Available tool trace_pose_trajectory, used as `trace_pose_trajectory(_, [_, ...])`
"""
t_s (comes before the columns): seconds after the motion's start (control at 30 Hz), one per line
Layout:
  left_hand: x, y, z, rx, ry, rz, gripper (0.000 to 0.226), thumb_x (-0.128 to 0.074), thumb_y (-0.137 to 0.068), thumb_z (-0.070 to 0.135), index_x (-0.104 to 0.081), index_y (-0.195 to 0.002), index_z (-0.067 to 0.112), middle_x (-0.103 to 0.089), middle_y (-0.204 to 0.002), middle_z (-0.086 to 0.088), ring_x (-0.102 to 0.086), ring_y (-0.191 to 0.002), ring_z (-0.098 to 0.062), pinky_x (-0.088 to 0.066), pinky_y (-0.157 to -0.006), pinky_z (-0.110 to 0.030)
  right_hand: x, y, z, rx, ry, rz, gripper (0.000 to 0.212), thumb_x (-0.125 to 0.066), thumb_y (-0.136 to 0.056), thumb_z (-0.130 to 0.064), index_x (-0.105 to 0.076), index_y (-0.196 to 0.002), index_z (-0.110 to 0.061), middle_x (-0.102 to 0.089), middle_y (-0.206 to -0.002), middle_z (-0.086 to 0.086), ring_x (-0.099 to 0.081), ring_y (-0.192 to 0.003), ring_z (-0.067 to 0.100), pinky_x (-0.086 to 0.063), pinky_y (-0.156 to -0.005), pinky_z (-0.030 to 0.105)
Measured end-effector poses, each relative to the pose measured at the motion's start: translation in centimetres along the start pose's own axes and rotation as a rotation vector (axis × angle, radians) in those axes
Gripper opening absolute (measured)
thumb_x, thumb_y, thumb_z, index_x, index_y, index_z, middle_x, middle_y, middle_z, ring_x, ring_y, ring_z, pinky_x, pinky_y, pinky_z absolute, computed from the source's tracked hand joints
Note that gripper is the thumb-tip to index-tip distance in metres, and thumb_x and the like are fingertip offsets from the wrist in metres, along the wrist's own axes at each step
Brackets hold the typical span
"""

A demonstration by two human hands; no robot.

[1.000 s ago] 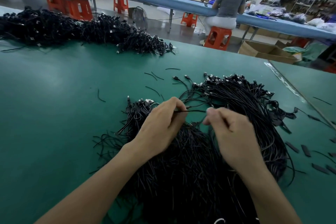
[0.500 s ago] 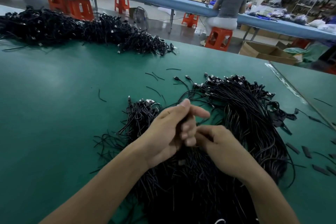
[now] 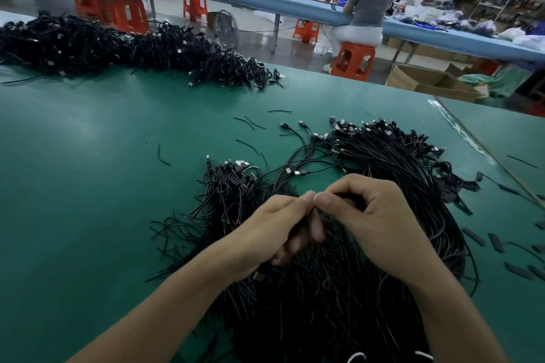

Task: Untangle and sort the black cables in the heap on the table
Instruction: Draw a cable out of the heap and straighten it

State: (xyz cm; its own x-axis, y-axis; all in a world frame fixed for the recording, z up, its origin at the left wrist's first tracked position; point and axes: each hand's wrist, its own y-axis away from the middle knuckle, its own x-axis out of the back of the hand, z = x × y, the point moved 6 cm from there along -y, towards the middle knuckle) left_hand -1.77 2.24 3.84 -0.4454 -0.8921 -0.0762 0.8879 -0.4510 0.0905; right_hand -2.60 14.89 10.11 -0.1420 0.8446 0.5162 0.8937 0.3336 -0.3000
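Both hands are hovering together just below the middle of the frame, over the near heap of black cables (image 3: 339, 289) that is spreading across the lower centre and right of the green table (image 3: 88, 186). The left hand (image 3: 277, 233) is curling its fingers around a thin strand, its thumb tip meeting the right hand (image 3: 374, 221), which is pinching closed at the same spot; they seem to be working one cable free, holding it above the pile so it is not snagging on the others. The cables are looking thin, limp and matte, many ending in small plugs fanning toward the upper right of the heap. A second long heap (image 3: 132, 50) is lying at the upper left, well apart, perhaps awaiting its turn.
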Motion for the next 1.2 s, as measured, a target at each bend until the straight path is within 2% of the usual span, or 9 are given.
trace_pose_trajectory(0.23, [-0.8, 0.5, 2.0, 0.032, 0.701, -0.234, 0.04, -0.048, -0.097, 0.041, -0.057, -0.067, 0.017, -0.034, -0.045, 0.011, -0.03, -0.033, 0.001, -0.027, -0.031, -0.014, -1.9, 0.1, 1.4, -0.1, -0.044, 0.009, 0.031, -0.054, -0.094, -0.04, -0.067, -0.073, -0.021, -0.05, -0.058, -0.005, -0.04, -0.056, 0.01, -0.035, -0.054, 0.034])
trace_pose_trajectory(0.37, [1.2, -0.4, 2.5, -0.161, 0.858, 0.037, 0.041, -0.05, -0.095, 0.037, -0.078, -0.086, 0.009, -0.063, -0.067, 0.0, -0.061, -0.055, -0.008, -0.052, -0.051, -0.019, -3.5, 1.0, 1.3, -0.145, 0.102, -0.227, 0.033, -0.053, -0.101, -0.032, -0.061, -0.069, -0.028, -0.043, -0.053, -0.002, -0.034, -0.048, 0.009, -0.03, -0.047, 0.028])
trace_pose_trajectory(0.5, [3.2, -0.5, 2.4, -0.391, 0.372, 0.336, 0.039, -0.046, -0.095, 0.035, -0.071, -0.111, 0.01, -0.075, -0.107, -0.009, -0.072, -0.102, -0.021, -0.058, -0.085, -0.03, -3.7, 1.7, -0.1, -0.07, 0.247, -0.288, 0.033, -0.049, -0.1, -0.035, -0.051, -0.068, -0.026, -0.05, -0.063, -0.011, -0.045, -0.054, 0.007, -0.032, -0.052, 0.018])
trace_pose_trajectory(0.6, [2.8, 0.0, 2.6, -0.383, -0.182, 0.375, 0.034, -0.042, -0.101, 0.034, -0.072, -0.1, 0.018, -0.076, -0.087, 0.0, -0.072, -0.08, -0.012, -0.057, -0.07, -0.024, -2.8, 1.2, -1.6, 0.041, 0.263, -0.157, 0.025, -0.052, -0.095, -0.038, -0.059, -0.072, -0.03, -0.055, -0.078, -0.015, -0.055, -0.073, 0.007, -0.039, -0.064, 0.014])
trace_pose_trajectory(0.67, [1.6, 0.1, 2.1, -0.266, -0.239, 0.234, 0.048, -0.04, -0.102, 0.04, -0.071, -0.081, 0.011, -0.068, -0.063, 0.0, -0.064, -0.054, -0.013, -0.049, -0.051, -0.023, -1.7, 0.7, -1.9, 0.067, 0.197, -0.034, 0.017, -0.064, -0.09, -0.037, -0.065, -0.074, -0.031, -0.057, -0.079, -0.015, -0.056, -0.072, 0.005, -0.04, -0.064, 0.01])
trace_pose_trajectory(0.87, [0.5, 0.8, 1.4, -0.019, 0.148, 0.002, 0.056, -0.041, -0.099, 0.05, -0.058, -0.057, 0.017, -0.036, -0.037, 0.006, -0.031, -0.028, -0.006, -0.025, -0.033, -0.014, -0.7, -0.1, -1.2, 0.033, -0.044, 0.099, 0.011, -0.069, -0.083, -0.036, -0.069, -0.076, -0.028, -0.066, -0.068, -0.013, -0.057, -0.061, 0.002, -0.042, -0.06, 0.011])
trace_pose_trajectory(1.0, [0.5, 0.8, 2.7, -0.037, 0.63, -0.169, 0.046, -0.046, -0.098, 0.044, -0.052, -0.06, 0.019, -0.037, -0.042, 0.011, -0.033, -0.031, 0.0, -0.028, -0.031, -0.014, -1.6, 0.2, -0.3, -0.049, -0.077, 0.121, 0.02, -0.06, -0.091, -0.037, -0.068, -0.073, -0.031, -0.054, -0.054, -0.007, -0.038, -0.048, 0.003, -0.031, -0.046, 0.021])
trace_pose_trajectory(1.1, [1.3, 0.3, 3.3, -0.121, 0.836, -0.061, 0.039, -0.056, -0.092, 0.043, -0.069, -0.066, 0.016, -0.055, -0.054, 0.006, -0.052, -0.042, -0.004, -0.044, -0.039, -0.015, -3.0, 0.8, -0.1, -0.086, 0.073, -0.017, 0.029, -0.058, -0.098, -0.031, -0.063, -0.07, -0.035, -0.051, -0.054, -0.014, -0.038, -0.047, 0.003, -0.031, -0.045, 0.019])
trace_pose_trajectory(1.2, [2.9, -0.1, 3.3, -0.289, 0.791, 0.167, 0.037, -0.053, -0.09, 0.036, -0.08, -0.087, 0.01, -0.075, -0.088, -0.008, -0.074, -0.079, -0.018, -0.058, -0.065, -0.021, -4.5, 1.6, -0.1, -0.105, 0.215, -0.218, 0.03, -0.051, -0.102, -0.033, -0.06, -0.075, -0.023, -0.049, -0.057, -0.01, -0.036, -0.046, 0.006, -0.033, -0.047, 0.031])
